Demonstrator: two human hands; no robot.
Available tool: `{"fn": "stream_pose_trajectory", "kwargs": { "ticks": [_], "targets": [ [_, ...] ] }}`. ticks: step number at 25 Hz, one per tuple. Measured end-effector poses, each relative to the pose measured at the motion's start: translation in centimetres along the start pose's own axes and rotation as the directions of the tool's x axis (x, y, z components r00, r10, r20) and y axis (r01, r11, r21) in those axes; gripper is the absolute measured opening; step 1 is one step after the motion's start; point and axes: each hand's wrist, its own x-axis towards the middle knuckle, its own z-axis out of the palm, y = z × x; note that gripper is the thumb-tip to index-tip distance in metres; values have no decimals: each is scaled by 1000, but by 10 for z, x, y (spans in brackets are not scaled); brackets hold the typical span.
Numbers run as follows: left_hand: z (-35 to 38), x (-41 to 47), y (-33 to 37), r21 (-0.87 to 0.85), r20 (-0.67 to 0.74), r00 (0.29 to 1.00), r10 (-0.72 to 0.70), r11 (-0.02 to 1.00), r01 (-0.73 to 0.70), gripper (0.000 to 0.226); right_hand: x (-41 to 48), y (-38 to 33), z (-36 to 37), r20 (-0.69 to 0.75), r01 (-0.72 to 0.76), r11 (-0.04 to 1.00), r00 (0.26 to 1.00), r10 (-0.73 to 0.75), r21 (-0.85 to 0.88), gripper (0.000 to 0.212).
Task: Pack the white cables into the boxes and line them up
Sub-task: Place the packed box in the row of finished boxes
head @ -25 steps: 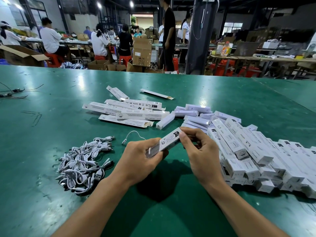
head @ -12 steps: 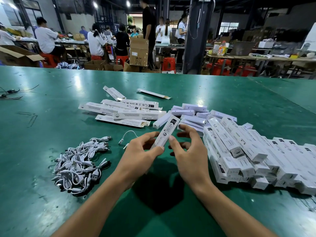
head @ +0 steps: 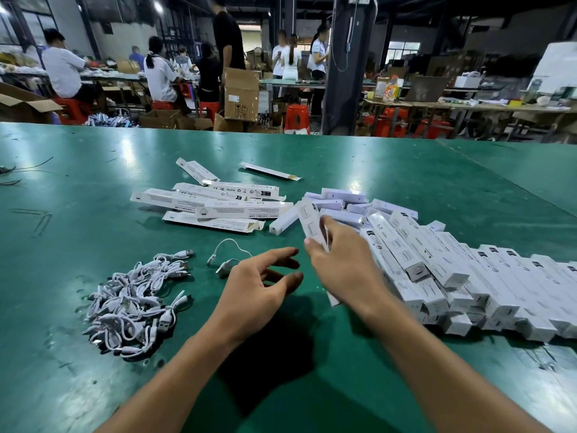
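Right hand (head: 346, 270) holds a box (head: 310, 221) at the end of the row (head: 499, 276); left hand (head: 259, 285) is wide over open surface (head: 93, 229). Flat boxes (head: 243, 190) say "RoHS".

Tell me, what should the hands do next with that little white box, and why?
Probably lay the box down at the left end of the row of boxes. The right hand grips it right beside that row, and the left hand is open and empty, so the box seems packed and ready to line up.
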Motion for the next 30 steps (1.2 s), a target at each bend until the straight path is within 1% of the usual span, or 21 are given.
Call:
{"fn": "stream_pose_trajectory", "kwargs": {
  "ticks": [2,4,7,10,11,12,14,16,18,20,22,24,27,30],
  "targets": [
    [-1,0,-4,143,-3,999,32,989,-32,24,9,-3,-27,-57,-16,992,998,9,-125,38],
    [-1,-2,-6,251,2,998,60,966,-58,16,18,-1,-54,-157,-76,972,987,41,-224,33],
    [1,-3,-7,266,-12,997,72,962,-66,13,25,10,-89,-254,-235,915,955,154,-329,33],
    [3,-3,-8,290,-15,996,89,954,-81,11,26,19,-107,-264,-366,860,922,283,-355,13],
    [3,-3,-8,295,-13,996,90,952,-83,11,27,19,-109,-279,-385,846,914,295,-369,14],
    [4,-2,-8,306,-11,996,93,948,-85,11,28,19,-109,-303,-391,835,909,285,-387,19],
    [4,-2,-8,330,-4,995,101,939,-94,12,28,16,-99,-342,-338,836,919,196,-431,27],
    [4,-1,-8,344,11,994,113,932,-110,13,26,8,-80,-323,-209,867,944,59,-452,30],
    [3,-1,-8,353,13,992,125,928,-121,12,24,3,-55,-245,-67,883,968,-55,-465,32],
    [3,1,-9,347,-16,992,125,931,-112,12,26,1,-30,-110,29,880,990,-92,-473,31],
    [3,3,-11,320,-66,993,101,945,-75,14,29,4,-4,11,70,879,997,-74,-472,28],
    [2,6,-14,273,-122,991,50,962,-15,17,31,8,20,80,108,876,994,-80,-469,30],
    [0,13,-17,156,-234,971,-40,985,78,22,36,6,55,160,217,883,973,-163,-416,35],
    [-3,20,-20,77,-384,917,-108,986,149,15,51,-5,83,204,320,884,943,-263,-341,36]
  ]
}}
